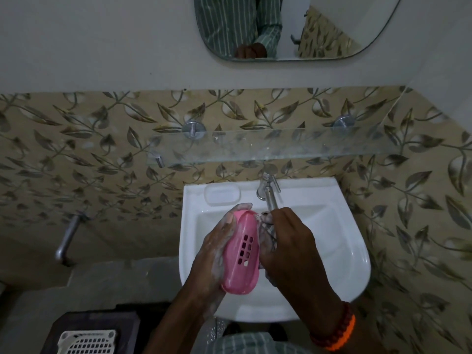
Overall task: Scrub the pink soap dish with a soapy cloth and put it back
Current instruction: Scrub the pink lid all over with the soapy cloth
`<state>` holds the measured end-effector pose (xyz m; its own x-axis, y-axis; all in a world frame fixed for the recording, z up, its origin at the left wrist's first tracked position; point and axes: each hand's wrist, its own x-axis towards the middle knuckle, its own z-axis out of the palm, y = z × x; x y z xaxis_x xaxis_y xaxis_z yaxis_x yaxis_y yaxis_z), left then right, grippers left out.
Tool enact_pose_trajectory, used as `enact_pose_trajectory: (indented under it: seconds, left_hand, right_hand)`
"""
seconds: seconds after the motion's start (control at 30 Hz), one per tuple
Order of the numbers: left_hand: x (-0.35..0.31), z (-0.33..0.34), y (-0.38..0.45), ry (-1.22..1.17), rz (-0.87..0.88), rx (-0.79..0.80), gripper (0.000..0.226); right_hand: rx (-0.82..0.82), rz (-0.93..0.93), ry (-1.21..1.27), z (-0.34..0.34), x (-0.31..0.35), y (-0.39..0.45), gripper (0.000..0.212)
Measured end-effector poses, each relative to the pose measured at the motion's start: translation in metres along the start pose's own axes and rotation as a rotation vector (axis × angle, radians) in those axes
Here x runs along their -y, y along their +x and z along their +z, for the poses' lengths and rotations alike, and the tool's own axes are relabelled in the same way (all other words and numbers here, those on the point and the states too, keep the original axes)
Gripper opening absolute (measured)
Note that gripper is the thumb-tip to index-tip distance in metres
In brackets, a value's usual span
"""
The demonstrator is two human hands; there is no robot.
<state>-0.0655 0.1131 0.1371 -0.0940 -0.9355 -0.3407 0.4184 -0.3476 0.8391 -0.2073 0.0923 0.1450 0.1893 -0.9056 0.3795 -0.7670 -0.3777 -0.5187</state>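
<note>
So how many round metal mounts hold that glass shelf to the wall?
2: one round metal mount near the clear glass shelf's left end, another near its right end. Others may be hidden.

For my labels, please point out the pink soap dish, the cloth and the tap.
pink soap dish (241, 254): head view, on its slotted bottom.
cloth (268, 232): head view, on the bunched part beside the right hand.
tap (270, 198): head view, on its spout.

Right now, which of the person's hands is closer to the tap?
The right hand. Gripping the cloth, its knuckles sit just under the tap spout. The left hand holds the pink soap dish lower and further left.
</note>
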Motion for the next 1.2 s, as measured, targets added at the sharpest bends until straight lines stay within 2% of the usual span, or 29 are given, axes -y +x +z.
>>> enact_pose_trajectory:
  seconds: [0.1, 0.27, 0.43, 0.53, 0.63, 0.7, 0.8, 0.9, 1.03, 1.13, 1.2]
  left_hand:
    - [0.002, -0.001, 0.000, -0.029, 0.015, 0.008, 0.047]
    - [0.001, 0.004, -0.002, -0.067, -0.002, 0.021, 0.053]
    - [0.002, 0.002, -0.003, -0.058, -0.118, 0.029, 0.052]
    - [0.001, -0.002, -0.003, -0.089, -0.119, 0.046, 0.045]
    - [-0.003, -0.004, -0.001, -0.121, -0.125, 0.046, 0.043]
    - [-0.003, -0.004, -0.002, -0.115, -0.136, 0.039, 0.042]
    - [-0.001, -0.005, -0.002, -0.084, -0.133, 0.031, 0.043]
    - [-0.003, -0.005, -0.004, -0.039, -0.112, 0.026, 0.045]
    - [-0.010, -0.005, -0.006, -0.050, -0.136, 0.012, 0.047]
    - [-0.017, -0.009, -0.005, -0.020, -0.180, 0.038, 0.044]
    - [-0.021, -0.009, -0.005, 0.023, -0.203, 0.070, 0.043]
  right_hand:
    - [0.019, 0.092, 0.039, -0.001, 0.004, -0.003, 0.016]
    - [-0.055, 0.035, 0.158, -0.010, 0.011, 0.010, 0.018]
    - [0.051, -0.092, 0.136, -0.008, 0.018, 0.005, 0.018]
    - [0.121, -0.123, 0.192, -0.008, 0.022, -0.010, 0.017]
    - [0.154, -0.155, 0.141, -0.009, 0.026, -0.020, 0.026]
    - [0.132, -0.124, 0.107, -0.008, 0.021, -0.015, 0.025]
    - [0.056, -0.070, 0.081, -0.004, 0.013, -0.004, 0.012]
    - [0.005, -0.045, 0.078, -0.001, 0.010, 0.000, 0.015]
    - [0.095, -0.172, 0.147, -0.003, 0.010, -0.010, 0.010]
    - [0.186, -0.333, 0.082, -0.012, 0.010, -0.020, 0.025]
    - [0.167, -0.378, 0.015, -0.019, 0.005, -0.014, 0.029]
